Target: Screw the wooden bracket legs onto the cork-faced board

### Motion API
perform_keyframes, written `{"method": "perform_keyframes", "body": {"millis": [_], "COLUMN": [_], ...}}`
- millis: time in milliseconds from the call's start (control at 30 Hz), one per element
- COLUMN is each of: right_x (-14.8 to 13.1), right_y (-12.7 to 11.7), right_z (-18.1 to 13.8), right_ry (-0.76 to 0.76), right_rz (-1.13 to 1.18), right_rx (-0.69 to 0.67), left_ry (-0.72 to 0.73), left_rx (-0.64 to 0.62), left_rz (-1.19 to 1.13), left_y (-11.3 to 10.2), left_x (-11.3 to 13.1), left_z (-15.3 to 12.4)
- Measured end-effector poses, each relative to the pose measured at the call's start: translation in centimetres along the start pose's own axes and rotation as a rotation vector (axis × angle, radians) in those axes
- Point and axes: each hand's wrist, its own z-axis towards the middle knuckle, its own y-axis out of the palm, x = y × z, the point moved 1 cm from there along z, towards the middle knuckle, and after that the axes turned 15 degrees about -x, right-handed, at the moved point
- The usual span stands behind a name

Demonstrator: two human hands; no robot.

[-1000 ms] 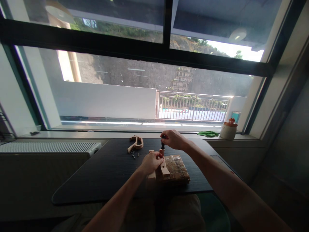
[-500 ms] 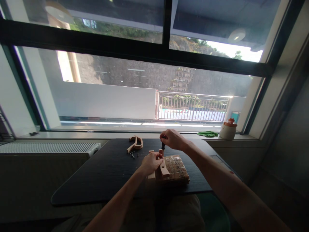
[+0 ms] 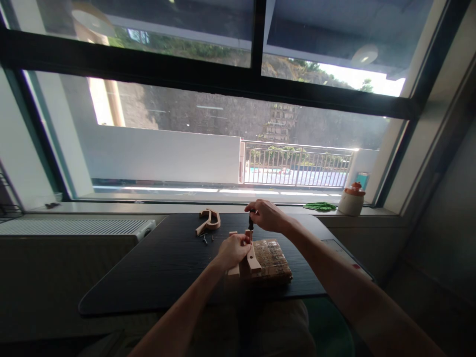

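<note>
Left forearm (image 3: 191, 302): bare, slanting from 7 o'clock toward 1 o'clock.
Left wrist (image 3: 220, 262): nearly straight, in line with its forearm.
Left hand (image 3: 231, 250): at 6 o'clock of the view, back upward, fingertips drawn together toward 2 o'clock.
Right forearm (image 3: 334, 270): bare, slanting from 4 o'clock toward 10 o'clock.
Right hand (image 3: 268, 215): toward 2 o'clock from the left one, fingers curled in a grip.

Red patch (image 3: 356, 267) beside forearm (image 3: 334, 267) more visible
</note>
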Motion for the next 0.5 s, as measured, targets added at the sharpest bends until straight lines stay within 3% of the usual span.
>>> {"method": "perform_keyframes", "body": {"millis": [500], "right_x": [0.23], "right_y": [0.05], "right_z": [-0.08], "right_ry": [-0.005], "right_rz": [-0.007], "right_rx": [-0.003], "left_ry": [-0.004], "left_rx": [0.001], "left_rz": [0.008], "left_y": [-0.11], "left_x": [0.16], "left_z": [-0.22]}}
